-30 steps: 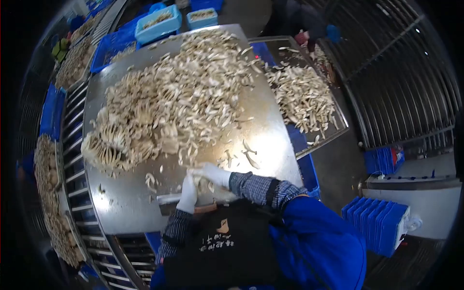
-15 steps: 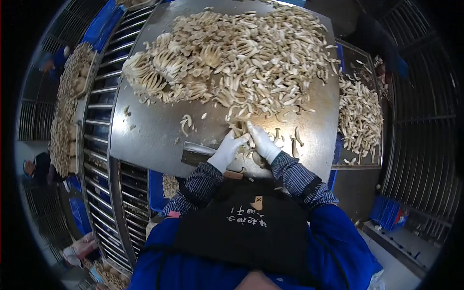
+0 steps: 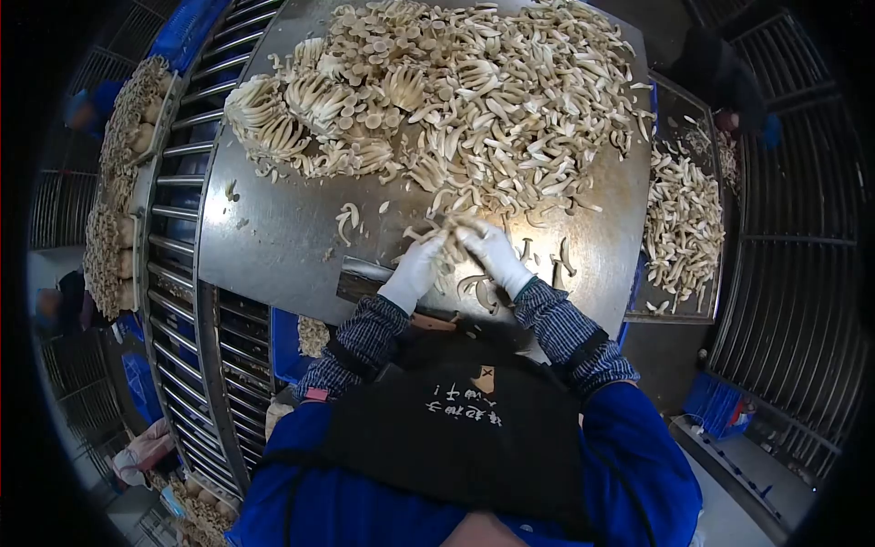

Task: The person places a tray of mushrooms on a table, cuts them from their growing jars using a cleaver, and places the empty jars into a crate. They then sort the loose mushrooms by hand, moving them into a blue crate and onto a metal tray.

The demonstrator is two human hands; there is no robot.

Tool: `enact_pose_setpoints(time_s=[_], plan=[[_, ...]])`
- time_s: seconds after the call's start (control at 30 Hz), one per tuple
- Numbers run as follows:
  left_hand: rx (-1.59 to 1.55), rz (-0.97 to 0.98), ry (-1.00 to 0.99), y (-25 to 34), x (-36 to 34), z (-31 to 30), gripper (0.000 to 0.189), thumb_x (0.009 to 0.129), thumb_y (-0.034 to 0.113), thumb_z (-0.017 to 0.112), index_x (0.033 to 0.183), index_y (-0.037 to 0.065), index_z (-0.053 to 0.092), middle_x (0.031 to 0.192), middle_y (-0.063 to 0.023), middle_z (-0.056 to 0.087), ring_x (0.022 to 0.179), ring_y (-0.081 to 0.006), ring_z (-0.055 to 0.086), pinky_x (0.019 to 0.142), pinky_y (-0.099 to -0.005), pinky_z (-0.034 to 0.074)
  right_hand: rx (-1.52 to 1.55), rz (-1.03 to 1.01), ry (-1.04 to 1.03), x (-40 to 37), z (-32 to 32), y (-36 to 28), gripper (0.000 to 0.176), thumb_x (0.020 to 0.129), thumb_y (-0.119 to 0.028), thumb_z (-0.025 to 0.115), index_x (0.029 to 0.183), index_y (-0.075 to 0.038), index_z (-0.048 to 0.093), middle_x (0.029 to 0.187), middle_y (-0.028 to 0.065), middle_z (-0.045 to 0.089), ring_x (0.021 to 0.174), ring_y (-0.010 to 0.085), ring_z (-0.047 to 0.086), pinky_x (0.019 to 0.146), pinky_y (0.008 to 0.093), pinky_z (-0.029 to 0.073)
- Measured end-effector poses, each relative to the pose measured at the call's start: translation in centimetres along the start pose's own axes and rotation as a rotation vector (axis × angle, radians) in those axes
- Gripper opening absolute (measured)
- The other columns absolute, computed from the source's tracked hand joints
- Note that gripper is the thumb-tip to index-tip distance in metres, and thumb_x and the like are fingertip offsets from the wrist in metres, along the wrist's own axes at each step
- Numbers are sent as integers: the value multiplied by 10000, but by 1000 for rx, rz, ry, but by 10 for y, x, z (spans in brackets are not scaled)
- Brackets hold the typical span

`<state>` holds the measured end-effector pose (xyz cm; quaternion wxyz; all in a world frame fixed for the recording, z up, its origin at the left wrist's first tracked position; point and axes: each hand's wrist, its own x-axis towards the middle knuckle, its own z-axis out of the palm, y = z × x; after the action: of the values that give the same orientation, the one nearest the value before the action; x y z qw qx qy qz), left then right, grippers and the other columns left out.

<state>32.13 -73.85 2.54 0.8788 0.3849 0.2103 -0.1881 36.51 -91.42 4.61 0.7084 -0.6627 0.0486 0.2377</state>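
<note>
Both hands wear white gloves and meet over the near part of the metal table (image 3: 283, 242). A small bunch of mushrooms (image 3: 448, 244) sits between them. My left hand (image 3: 416, 271) is closed around its left side. The fingers of my right hand (image 3: 495, 256) press on the right side of the same bunch. Just beyond the hands lies a large heap of loose mushrooms (image 3: 519, 109), with whole clusters (image 3: 269, 128) at its left end. A few long loose mushrooms (image 3: 478, 290) rest below the hands. Left of my left wrist is a flat metal blade (image 3: 365, 272).
A tray of mushrooms (image 3: 684, 219) stands to the right of the table. On the left runs a metal roller conveyor (image 3: 178, 214), with crates of mushroom clusters (image 3: 111, 210) beyond it. Another person (image 3: 715, 77) is at the upper right. A blue crate (image 3: 288, 345) sits under the table's left side.
The bunch has come up between my hands, with stems now showing on both sides of the fingers. My left hand has shifted slightly left. The view has tilted a little.
</note>
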Motion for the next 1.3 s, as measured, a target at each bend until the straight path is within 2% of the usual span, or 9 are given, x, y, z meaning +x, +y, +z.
enact_pose_setpoints(time_s=[0.13,0.43,0.53,0.8,0.87,1.07,1.13,1.17,1.3], plan=[[262,-172,3,7,2,-3,276,999,221,624,1209,41,622,992,-18,676,837,-109,646,723,-257,517,20,46,-17,4,8,0,193,967,-167,677,1018,14,721,873,-7,689,782,53,555,711,224,462],[194,91,213,-2,23,-8,206,945,60,634,1148,25,646,1042,-66,686,929,-162,675,730,-324,566,-21,18,285,30,11,43,208,922,-164,683,981,35,687,813,32,679,760,83,567,678,259,476],[-56,218,182,-5,35,-31,229,952,33,601,1177,29,642,1055,-84,691,968,-200,690,751,-335,575,334,-20,324,39,4,50,150,902,-129,676,938,15,658,746,32,648,693,92,579,613,264,476],[356,97,236,-1,23,-7,276,968,72,598,1232,-1,627,1058,-71,692,894,-163,681,743,-275,563,410,87,353,28,10,15,98,939,-61,687,958,2,614,739,41,649,507,119,579,481,279,483],[370,76,236,-5,26,-7,275,969,73,599,1231,-6,629,1063,-67,691,888,-153,678,755,-266,562,69,-86,279,32,11,35,130,949,-67,682,1059,-10,642,754,33,659,504,130,598,464,281,481],[26,0,159,2,11,-1,216,980,29,577,1181,5,652,1099,-83,692,990,-185,672,913,-328,550,297,152,224,12,-4,9,227,1004,-255,646,986,-32,686,718,84,669,420,127,509,437,260,423],[5,-22,110,-10,14,-7,207,995,56,571,1184,12,642,1100,-82,692,995,-186,673,913,-331,550,-72,209,-52,-2,-1,-5,275,984,-291,674,1013,-19,701,756,101,697,527,188,622,519,296,486],[-18,-42,62,-17,17,-11,200,1010,82,566,1188,20,633,1101,-81,691,1000,-187,675,912,-334,550,-146,-121,53,1,8,26,323,964,-308,699,1053,2,715,823,104,733,715,226,698,665,337,537],[-1,-183,37,-10,14,-9,365,1008,174,565,1353,59,555,1242,-93,642,1009,-174,667,832,-367,586,-421,-7,151,-3,0,25,289,976,-265,683,1058,10,722,873,92,757,747,199,690,696,328,544]])
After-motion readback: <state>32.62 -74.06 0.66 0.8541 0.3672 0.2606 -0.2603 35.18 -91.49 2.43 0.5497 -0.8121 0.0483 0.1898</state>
